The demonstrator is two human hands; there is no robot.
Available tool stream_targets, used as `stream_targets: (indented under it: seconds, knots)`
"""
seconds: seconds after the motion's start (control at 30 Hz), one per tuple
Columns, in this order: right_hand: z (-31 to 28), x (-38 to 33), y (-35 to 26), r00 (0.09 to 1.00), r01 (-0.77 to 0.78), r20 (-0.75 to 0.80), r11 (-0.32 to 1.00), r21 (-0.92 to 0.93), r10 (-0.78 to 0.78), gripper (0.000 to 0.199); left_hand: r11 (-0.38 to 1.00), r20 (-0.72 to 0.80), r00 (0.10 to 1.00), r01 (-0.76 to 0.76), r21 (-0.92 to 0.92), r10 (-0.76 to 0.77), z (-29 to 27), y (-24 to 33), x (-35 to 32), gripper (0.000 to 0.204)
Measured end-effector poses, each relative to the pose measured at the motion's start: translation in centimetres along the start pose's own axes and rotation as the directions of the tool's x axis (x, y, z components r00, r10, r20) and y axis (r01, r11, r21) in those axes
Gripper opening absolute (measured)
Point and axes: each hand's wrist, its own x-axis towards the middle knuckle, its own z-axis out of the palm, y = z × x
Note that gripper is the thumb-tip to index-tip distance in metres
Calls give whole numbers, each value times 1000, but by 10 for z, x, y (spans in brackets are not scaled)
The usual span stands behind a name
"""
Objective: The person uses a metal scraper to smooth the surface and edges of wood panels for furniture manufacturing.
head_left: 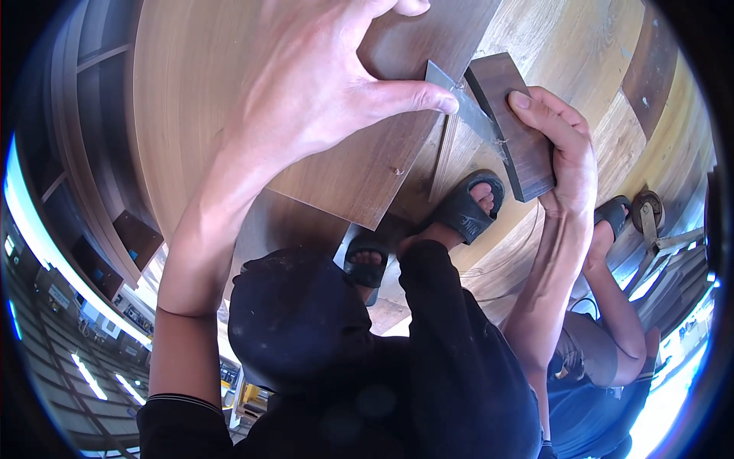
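Note:
My right hand (566,145) grips a dark brown rectangular wooden block (514,126), thumb on its face and fingers round the far side. Against the block's left edge lies a thin, greyish, see-through-looking strip (475,115) with a pointed upper end; whether it is a blade or a film I cannot tell. The left hand (321,84) is spread over a large brown wood-grain board (344,183). Its thumb stretches right, and the tip overlaps the strip; contact is unclear. Its other fingers run partly past the top edge of the view.
A small speck (397,171) sits on the board near its front corner. Below is a wood-plank floor (612,145), with my sandalled feet (466,206) close to the board. Another person's sandalled foot (612,214) and a caster wheel (648,212) are at the right. Dark shelving (103,115) stands at left.

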Motion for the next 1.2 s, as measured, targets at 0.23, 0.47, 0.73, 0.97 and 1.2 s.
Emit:
stream_targets:
  seconds: [0.23, 0.47, 0.73, 0.97, 1.2]
  knots:
    - [3, 4, -4, 1000, 29, -3, 1000, 9, -29, 20, 772, -468, 789, -564, -292, 399, 33, -26, 12, 60]
    - [-11, 9, -6, 999, 13, 42, 999, -41, -11, 25, 995, -67, 996, -56, 85, 62, 13, -5, 8, 58]
    - [-14, 12, -16, 999, 26, 35, 999, -21, -25, 23, 988, -18, 1000, -9, 151, 12, 6, 5, 19, 55]
    - [-12, 1, -3, 998, -48, 30, 999, -19, 48, 23, 988, 68, 995, -85, 125, 77, 1, 4, 8, 86]
    - [-9, 6, -9, 997, 2, 75, 1000, -21, 0, 23, 743, -472, 721, -644, -185, 507, 41, -37, 21, 77]
